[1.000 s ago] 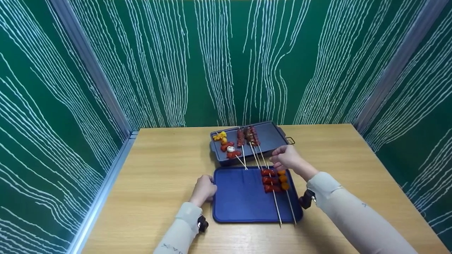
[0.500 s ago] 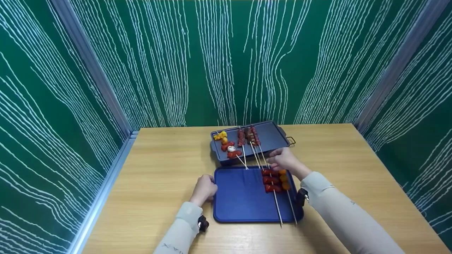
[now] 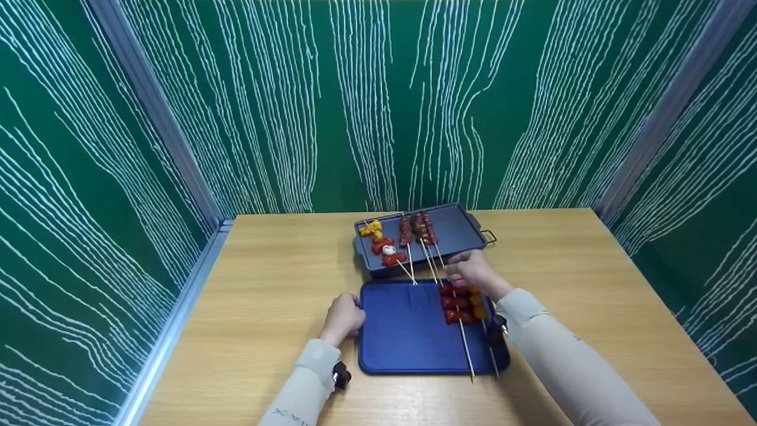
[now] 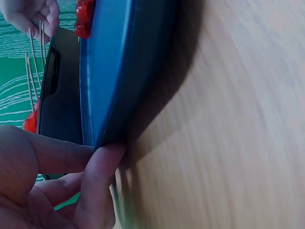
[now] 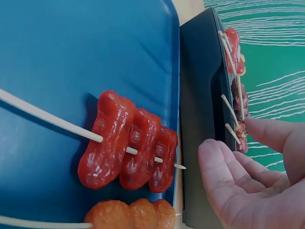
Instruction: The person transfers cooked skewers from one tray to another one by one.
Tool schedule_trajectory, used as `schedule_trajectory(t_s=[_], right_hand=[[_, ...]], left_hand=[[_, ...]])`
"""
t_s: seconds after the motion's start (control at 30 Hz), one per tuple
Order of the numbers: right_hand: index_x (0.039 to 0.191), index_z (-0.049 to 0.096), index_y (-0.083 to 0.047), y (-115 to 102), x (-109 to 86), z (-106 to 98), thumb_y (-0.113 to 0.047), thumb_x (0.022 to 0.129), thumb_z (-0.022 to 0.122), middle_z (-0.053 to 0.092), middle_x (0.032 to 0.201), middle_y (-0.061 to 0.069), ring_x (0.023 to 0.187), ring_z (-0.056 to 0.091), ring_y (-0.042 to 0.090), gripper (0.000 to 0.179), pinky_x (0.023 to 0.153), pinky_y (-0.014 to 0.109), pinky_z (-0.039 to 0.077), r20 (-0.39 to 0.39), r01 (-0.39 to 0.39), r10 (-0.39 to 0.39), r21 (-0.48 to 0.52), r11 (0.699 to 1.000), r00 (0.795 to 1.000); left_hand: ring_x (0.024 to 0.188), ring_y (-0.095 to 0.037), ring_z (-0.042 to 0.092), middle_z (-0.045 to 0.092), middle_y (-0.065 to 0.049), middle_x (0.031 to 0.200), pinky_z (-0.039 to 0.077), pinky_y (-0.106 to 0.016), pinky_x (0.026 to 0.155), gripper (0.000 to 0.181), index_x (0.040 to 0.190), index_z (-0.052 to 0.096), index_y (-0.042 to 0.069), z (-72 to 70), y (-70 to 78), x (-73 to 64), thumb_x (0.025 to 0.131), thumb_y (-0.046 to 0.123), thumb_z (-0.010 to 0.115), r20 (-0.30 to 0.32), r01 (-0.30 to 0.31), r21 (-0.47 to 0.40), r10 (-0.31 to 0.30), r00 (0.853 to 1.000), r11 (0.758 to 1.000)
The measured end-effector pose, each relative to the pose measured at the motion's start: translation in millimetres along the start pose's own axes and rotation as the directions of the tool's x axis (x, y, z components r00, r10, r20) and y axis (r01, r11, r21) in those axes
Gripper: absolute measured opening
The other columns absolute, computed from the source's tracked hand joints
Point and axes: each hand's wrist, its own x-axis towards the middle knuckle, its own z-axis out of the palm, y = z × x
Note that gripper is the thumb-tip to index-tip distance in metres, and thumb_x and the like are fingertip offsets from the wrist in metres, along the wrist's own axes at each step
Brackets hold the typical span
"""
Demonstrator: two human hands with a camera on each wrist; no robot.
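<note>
My left hand [image 3: 343, 319] pinches the left edge of a blue tray [image 3: 408, 337], thumb and finger meeting on its rim in the left wrist view. On the tray's right side lie a skewer of red sausages [image 3: 455, 302] and a skewer of orange balls [image 3: 476, 302]. My right hand [image 3: 475, 270] hovers over the tray's far edge, beside the sticks of the meat skewers [image 3: 405, 231]. In the right wrist view, a gap separates its thumb from its fingers [image 5: 221, 167], near the protruding stick ends [image 5: 232, 133]; no stick is visibly gripped.
Behind the tray stands a dark grill pan [image 3: 458, 231] with a wire handle [image 3: 489, 236] on its right. A mixed skewer [image 3: 381, 242] lies at its left, its stick overhanging the front. Green walls with white lines surround the wooden table [image 3: 266, 296].
My right hand has shifted a little left and slightly down, closer to the meat skewers' sticks. The left hand stays on the tray's edge, and the tray and skewers keep their places.
</note>
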Motion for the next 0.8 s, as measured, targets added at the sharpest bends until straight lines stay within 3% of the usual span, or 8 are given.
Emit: schedule_trajectory(t_s=[0.1, 0.33, 0.53, 0.8], right_hand=[[0.127, 0.055, 0.019, 1, 3.6, 2, 0.004, 0.099, 0.062, 0.070, 0.084, 0.005, 0.063, 0.066, 0.009, 0.033, 0.060, 0.022, 0.064, 0.004, -0.008, 0.007, 0.047, 0.999, 1.000], [0.122, 0.060, 0.017, 2, 11.8, 6, 0.005, 0.098, 0.062, 0.064, 0.077, 0.001, 0.061, 0.057, 0.007, 0.027, 0.059, 0.021, 0.060, 0.000, -0.029, 0.029, 0.126, 0.992, 1.000], [0.118, 0.061, 0.010, 1, 15.4, 8, 0.001, 0.103, 0.060, 0.064, 0.084, 0.000, 0.072, 0.063, 0.010, 0.018, 0.067, 0.022, 0.060, 0.012, -0.072, 0.071, 0.157, 0.985, 0.997], [0.112, 0.063, 0.009, 0, 20.6, 9, 0.004, 0.105, 0.054, 0.068, 0.074, 0.002, 0.067, 0.063, 0.012, 0.012, 0.063, 0.024, 0.058, 0.042, -0.116, 0.109, 0.229, 0.967, 0.993]], left_hand=[[0.050, -0.018, 0.065, 0.063, -0.005, 0.074, 0.056, -0.030, 0.042, 0.017, 0.075, 0.061, 0.015, -3.0, 3.6, -3.3, 0.083, 0.001, 0.057, -0.013, -0.014, 0.024, 0.014, 1.000, 1.000], [0.051, -0.017, 0.049, 0.043, 0.006, 0.056, 0.035, -0.029, 0.043, 0.035, 0.059, 0.041, 0.024, -3.2, 2.0, -0.9, 0.080, 0.002, 0.058, -0.038, -0.077, 0.103, 0.082, 0.996, 0.992], [0.053, -0.017, 0.051, 0.046, 0.007, 0.058, 0.037, -0.028, 0.044, 0.032, 0.061, 0.045, 0.024, -0.7, -3.0, 4.0, 0.081, 0.003, 0.056, -0.025, -0.078, 0.106, 0.081, 0.996, 0.991], [0.054, -0.017, 0.059, 0.054, 0.004, 0.063, 0.045, -0.027, 0.044, 0.026, 0.066, 0.053, 0.021, 1.9, -7.4, 5.2, 0.082, 0.002, 0.056, -0.008, -0.061, 0.040, 0.061, 0.998, 0.997]])
